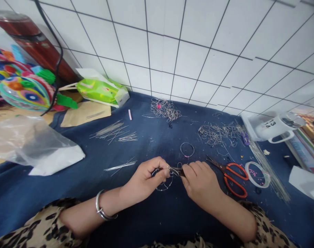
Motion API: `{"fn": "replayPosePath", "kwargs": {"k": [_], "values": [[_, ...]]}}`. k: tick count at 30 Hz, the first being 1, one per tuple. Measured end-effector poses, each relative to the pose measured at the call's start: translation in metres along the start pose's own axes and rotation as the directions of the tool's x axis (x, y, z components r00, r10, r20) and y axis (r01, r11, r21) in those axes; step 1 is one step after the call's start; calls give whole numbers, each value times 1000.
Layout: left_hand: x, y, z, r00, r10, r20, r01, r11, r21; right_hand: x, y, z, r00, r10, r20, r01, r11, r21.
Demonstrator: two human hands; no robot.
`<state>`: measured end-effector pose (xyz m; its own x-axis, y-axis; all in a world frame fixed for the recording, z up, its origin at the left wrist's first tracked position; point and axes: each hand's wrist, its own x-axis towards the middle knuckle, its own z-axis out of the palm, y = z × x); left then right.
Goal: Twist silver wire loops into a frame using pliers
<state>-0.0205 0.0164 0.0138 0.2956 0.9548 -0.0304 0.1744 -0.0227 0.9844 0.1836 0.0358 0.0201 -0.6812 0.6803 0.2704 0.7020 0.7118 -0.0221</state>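
Observation:
My left hand pinches a small ring of thin silver wire over the dark blue cloth. My right hand is closed on a small dark plier-like tool whose tip meets the wire ring between the two hands. A silver bangle sits on my left wrist. A finished wire loop with pink beads lies just beyond the hands.
Orange-handled scissors and a round clear lid with pink beads lie to the right. Piles of straight wires, tangled wire and bent pieces lie further back. A white mug, plastic bag and colourful toys border the cloth.

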Motion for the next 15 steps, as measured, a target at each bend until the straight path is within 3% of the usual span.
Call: {"fn": "replayPosePath", "kwargs": {"k": [15], "values": [[0,3,1,999,35,-34,-35,999,18,-1,-3,6,999,23,27,-23,1000,21]]}}
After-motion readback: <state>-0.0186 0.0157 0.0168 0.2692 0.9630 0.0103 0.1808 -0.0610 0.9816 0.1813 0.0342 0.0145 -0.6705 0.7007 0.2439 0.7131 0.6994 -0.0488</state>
